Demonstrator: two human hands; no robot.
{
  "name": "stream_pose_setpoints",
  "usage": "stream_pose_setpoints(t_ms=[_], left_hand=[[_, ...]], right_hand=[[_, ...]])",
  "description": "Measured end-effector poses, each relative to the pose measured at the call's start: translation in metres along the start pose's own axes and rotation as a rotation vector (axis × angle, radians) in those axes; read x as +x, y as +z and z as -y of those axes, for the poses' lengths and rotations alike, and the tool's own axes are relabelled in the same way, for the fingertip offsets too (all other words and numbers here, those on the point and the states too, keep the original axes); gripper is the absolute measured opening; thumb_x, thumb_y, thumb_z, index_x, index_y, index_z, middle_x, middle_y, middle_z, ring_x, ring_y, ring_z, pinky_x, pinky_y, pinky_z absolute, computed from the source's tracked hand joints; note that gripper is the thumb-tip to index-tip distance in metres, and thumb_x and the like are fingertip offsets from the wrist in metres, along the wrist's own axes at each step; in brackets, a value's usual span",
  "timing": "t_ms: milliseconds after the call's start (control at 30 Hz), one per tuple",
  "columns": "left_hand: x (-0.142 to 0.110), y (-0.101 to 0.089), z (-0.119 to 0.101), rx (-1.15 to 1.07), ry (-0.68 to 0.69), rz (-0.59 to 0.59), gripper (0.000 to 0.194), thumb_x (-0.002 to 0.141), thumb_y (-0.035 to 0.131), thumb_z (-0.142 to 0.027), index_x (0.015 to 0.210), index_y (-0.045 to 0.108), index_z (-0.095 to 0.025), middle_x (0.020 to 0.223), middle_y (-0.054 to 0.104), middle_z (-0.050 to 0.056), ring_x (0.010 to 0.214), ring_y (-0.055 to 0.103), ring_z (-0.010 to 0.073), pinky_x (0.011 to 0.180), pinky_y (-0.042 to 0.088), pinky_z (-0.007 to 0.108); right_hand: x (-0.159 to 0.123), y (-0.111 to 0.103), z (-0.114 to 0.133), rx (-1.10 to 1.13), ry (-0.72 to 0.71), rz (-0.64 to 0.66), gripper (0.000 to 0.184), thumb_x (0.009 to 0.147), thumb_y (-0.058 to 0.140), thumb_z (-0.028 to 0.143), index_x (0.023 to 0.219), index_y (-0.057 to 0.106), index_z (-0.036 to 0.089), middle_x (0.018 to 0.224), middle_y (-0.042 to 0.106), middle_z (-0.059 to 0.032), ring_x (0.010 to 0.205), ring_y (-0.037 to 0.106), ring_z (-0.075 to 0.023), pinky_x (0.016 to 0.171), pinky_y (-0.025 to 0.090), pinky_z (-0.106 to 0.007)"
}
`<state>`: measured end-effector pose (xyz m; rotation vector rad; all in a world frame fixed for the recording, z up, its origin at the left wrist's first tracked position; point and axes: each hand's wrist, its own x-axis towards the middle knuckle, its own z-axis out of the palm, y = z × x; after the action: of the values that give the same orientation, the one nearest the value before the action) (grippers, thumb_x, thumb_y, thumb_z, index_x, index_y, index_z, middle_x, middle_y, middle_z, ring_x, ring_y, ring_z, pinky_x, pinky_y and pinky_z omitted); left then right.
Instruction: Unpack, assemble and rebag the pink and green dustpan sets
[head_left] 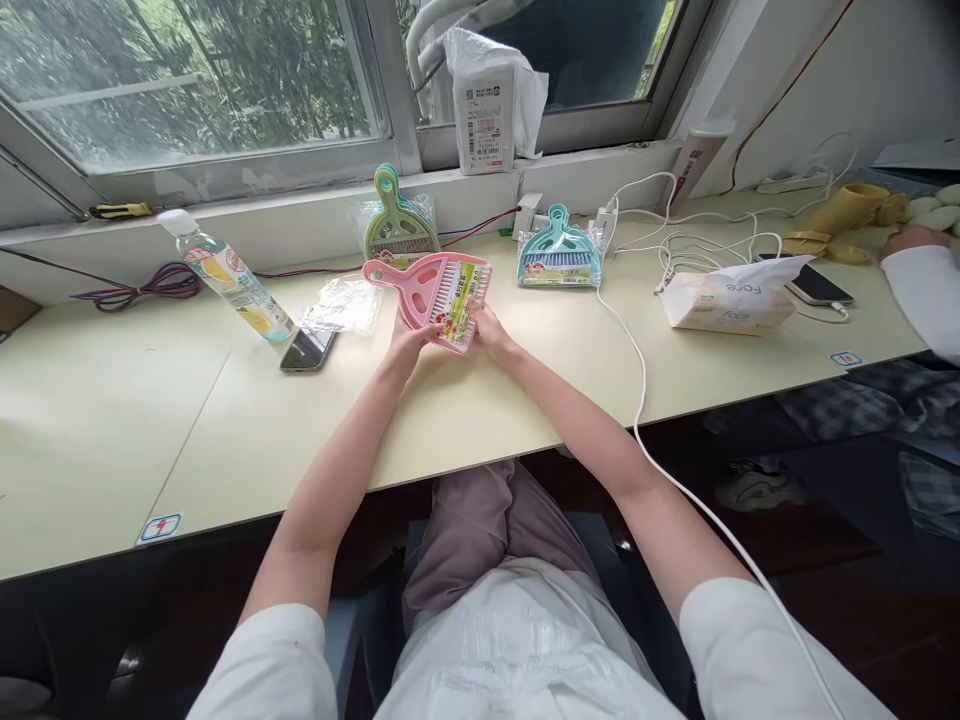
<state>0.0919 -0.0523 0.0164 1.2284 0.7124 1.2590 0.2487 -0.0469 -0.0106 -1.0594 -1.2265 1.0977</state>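
Over at the far left, a yellow cutter (120,211) lies on the window ledge, and below it a coil of red and dark cable (142,290) sits at the back of the pale table (90,430). Next comes a white-capped bottle (232,280) with lemons on its label, its base just beside a dark phone (309,352). A crumpled clear wrapper (345,303) lies near the phone. Behind that, a green dustpan set (394,215) stands by the wall, partly in clear plastic.

In front of the person, at mid-table, is the pink dustpan (409,287), its ringed handle pointing left and a white-bristled brush (442,295) set inside it. The left hand (411,340) grips its lower left side, thumb across the front. The right hand (486,325) is closed on the right edge, beside the bright label (461,305). Whether the pan's lower edge touches the table, I can't tell.

Further right, a wrapped teal dustpan set (559,258) stands near the wall, then a tissue pack (724,308), another phone (817,283), and a co-worker's white sleeve (922,295) at the table's far end.
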Motion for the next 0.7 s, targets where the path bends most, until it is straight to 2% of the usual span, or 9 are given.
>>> stream_pose_setpoints(t_ms=[67,167,267,467,700], left_hand=[[-0.001,0.001,-0.002,0.004,0.009,0.001,0.083,0.056,0.080,-0.016,0.132,0.046,-0.023,0.128,0.061,0.009,0.116,0.060,0.0283,0.093,0.055,0.042],[0.000,0.000,-0.003,0.010,-0.006,0.003,0.085,0.054,0.081,-0.017,0.132,0.046,-0.023,0.128,0.061,0.009,0.116,0.060,0.0286,0.093,0.055,0.042],[0.001,-0.002,-0.002,0.007,-0.023,-0.001,0.083,0.053,0.081,-0.015,0.129,0.048,-0.022,0.125,0.063,0.009,0.116,0.060,0.0289,0.091,0.056,0.040],[0.001,-0.002,-0.004,-0.009,-0.047,-0.023,0.082,0.051,0.080,-0.012,0.127,0.051,-0.020,0.120,0.065,0.010,0.112,0.062,0.0284,0.089,0.055,0.038],[0.002,-0.004,-0.004,0.005,-0.058,0.015,0.088,0.051,0.082,-0.015,0.132,0.049,-0.022,0.123,0.064,0.011,0.111,0.062,0.0290,0.084,0.057,0.036]], right_hand=[[0.000,0.002,-0.002,0.195,0.119,-0.009,0.046,0.094,0.041,0.053,0.128,0.048,0.022,0.121,0.066,-0.0083,0.104,0.067,-0.0210,0.092,0.054,-0.042],[-0.001,0.002,0.000,0.281,0.183,-0.038,0.032,0.094,0.048,0.044,0.117,0.054,0.023,0.108,0.072,-0.0038,0.090,0.070,-0.0164,0.083,0.058,-0.035],[-0.003,-0.001,0.004,0.308,0.238,-0.017,0.027,0.094,0.050,0.042,0.112,0.056,0.023,0.099,0.074,-0.0022,0.081,0.071,-0.0147,0.079,0.059,-0.033],[-0.006,-0.002,0.010,0.303,0.266,0.003,0.028,0.092,0.053,0.045,0.108,0.059,0.023,0.095,0.074,-0.0016,0.075,0.071,-0.0136,0.076,0.059,-0.031],[-0.006,-0.002,0.006,0.307,0.246,-0.006,0.019,0.090,0.060,0.032,0.105,0.060,0.020,0.094,0.075,-0.0021,0.073,0.071,-0.0128,0.075,0.059,-0.031]])
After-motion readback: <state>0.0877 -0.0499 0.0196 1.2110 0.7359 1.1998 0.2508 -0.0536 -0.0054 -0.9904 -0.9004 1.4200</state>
